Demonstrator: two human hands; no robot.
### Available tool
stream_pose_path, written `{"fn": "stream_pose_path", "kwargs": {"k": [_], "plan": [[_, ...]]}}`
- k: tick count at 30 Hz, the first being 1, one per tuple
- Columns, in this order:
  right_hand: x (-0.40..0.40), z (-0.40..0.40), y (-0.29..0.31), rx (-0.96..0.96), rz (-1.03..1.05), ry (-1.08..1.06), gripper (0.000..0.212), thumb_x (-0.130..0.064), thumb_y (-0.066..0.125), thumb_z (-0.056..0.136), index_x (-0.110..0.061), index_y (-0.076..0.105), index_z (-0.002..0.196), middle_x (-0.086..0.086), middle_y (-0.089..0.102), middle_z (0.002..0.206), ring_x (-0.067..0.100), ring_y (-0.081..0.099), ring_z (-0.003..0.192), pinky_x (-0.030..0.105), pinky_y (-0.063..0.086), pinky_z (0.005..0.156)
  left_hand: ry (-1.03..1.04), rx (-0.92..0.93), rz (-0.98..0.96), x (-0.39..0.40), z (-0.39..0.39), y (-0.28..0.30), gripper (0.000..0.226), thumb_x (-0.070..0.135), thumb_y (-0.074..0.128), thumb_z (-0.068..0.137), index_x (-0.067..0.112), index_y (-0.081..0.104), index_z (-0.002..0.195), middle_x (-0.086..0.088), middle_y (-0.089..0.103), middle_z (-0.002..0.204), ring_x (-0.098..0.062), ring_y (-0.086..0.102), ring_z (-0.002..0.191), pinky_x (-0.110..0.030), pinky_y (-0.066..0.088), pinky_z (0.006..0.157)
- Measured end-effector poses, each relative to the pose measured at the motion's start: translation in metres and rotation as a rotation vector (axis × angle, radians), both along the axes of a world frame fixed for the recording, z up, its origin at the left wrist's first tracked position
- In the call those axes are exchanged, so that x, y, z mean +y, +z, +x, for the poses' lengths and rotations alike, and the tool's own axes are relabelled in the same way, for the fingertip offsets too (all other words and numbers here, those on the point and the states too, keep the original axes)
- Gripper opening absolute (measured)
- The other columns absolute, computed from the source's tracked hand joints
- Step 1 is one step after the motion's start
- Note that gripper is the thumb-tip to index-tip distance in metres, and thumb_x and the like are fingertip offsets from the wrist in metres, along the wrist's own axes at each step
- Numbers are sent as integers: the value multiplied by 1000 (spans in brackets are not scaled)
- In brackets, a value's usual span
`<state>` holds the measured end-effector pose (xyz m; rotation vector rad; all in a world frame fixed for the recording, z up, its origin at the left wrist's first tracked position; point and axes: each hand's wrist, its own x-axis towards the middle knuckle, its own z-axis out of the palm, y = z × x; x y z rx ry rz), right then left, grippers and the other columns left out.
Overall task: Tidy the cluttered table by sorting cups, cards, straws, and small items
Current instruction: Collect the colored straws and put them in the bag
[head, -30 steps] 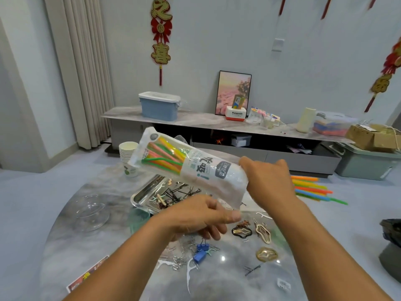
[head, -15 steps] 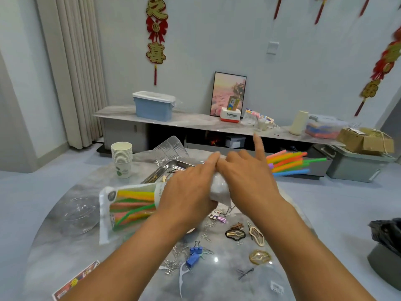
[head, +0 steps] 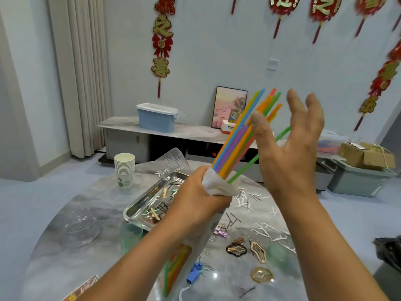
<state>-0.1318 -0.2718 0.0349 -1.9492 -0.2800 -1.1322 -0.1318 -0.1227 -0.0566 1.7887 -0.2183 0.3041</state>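
Left hand [head: 196, 199] gripped straw bag [head: 219, 184]; right hand [head: 290, 144] fingers spread open beside protruding straws [head: 238, 140], above bench [head: 71, 253].

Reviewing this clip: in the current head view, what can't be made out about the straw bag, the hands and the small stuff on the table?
- Straw bag: its printing and middle are hidden under the left hand.
- Right hand: whether its thumb touches the straws is unclear; they overlap.
- Metal tray: contents too small to identify, near side hidden by the left forearm.
- Card: cut off by the bottom edge.
- Black bag: cut off by the right edge.
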Motion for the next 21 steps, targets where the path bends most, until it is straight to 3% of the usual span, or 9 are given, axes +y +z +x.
{"fn": "stream_pose_path", "kwargs": {"k": [2, 4, 7, 9, 11, 13, 15, 18, 21], "plan": [[-1, 3, 1, 17, 123, 2, 99, -64, 69, 85, -27, 18, 161, -2, 8, 168, 7, 6, 155, 24, 13, 122, -39, 2, 3, -5, 1, -4, 37, 11, 81, 68, 30, 59, 90, 10, 68, 74, -2, 60, 59, -21, 48, 54], [-4, 8, 4, 42, 281, 27, 112, -61, 74, 81, -25, 6, 163, -1, 5, 169, 9, 5, 155, 27, 12, 124, -60, 21, 8, -8, 2, -10, 38, 13, 83, 67, 31, 61, 92, 10, 70, 78, -3, 61, 63, -24, 52, 58], [-13, 16, 5, 54, 484, 44, 116, -58, 77, 81, -25, 3, 163, -2, 3, 169, 16, 10, 156, 39, 18, 126, -91, 41, -17, -12, 2, -15, 39, 15, 84, 69, 30, 63, 99, 2, 72, 86, -12, 67, 73, -31, 56, 64], [-19, 20, 6, 30, 593, 86, 112, -47, 80, 83, -22, 5, 163, 2, 8, 169, 19, 17, 155, 35, 25, 124, -87, 56, -39, -13, 2, -17, 38, 11, 83, 72, 23, 63, 101, -1, 72, 88, -13, 68, 74, -26, 56, 62], [-18, 21, 9, 27, 728, 243, 95, -26, 78, 90, -16, 15, 160, 12, 30, 162, 18, 40, 145, 30, 38, 114, -80, 63, -52, -13, 3, -18, 37, 8, 82, 73, 20, 63, 102, -2, 72, 87, -13, 68, 72, -25, 55, 61], [-11, 22, 9, 61, 826, 474, 55, -11, 69, 96, -13, 37, 141, 13, 64, 128, 16, 68, 112, 34, 55, 96, -80, 71, -60, -13, 3, -19, 39, 7, 83, 72, 21, 62, 102, -2, 72, 87, -15, 68, 71, -28, 56, 61], [-2, 21, 3, 147, 762, 549, 21, -5, 59, 101, -11, 60, 121, 7, 75, 97, 17, 72, 85, 32, 60, 78, -92, 80, -109, -13, 4, -19, 41, 5, 84, 71, 20, 61, 101, -3, 72, 85, -10, 66, 67, -25, 56, 59], [12, 20, -11, 260, 600, 575, 19, -3, 57, 101, -3, 72, 113, 16, 76, 96, 21, 66, 80, 38, 62, 75, -89, 70, -184, -13, 5, -20, 52, 9, 91, 67, 22, 60, 107, 0, 73, 88, -10, 69, 74, -25, 57, 64], [21, 16, -24, 376, 444, 609, 17, -8, 66, 96, -3, 76, 110, 8, 78, 99, 14, 68, 83, 25, 58, 75, -71, 46, -261, -8, 7, -20, 65, 14, 94, 64, 25, 57, 115, 4, 74, 97, -12, 72, 86, -25, 57, 69]]}}
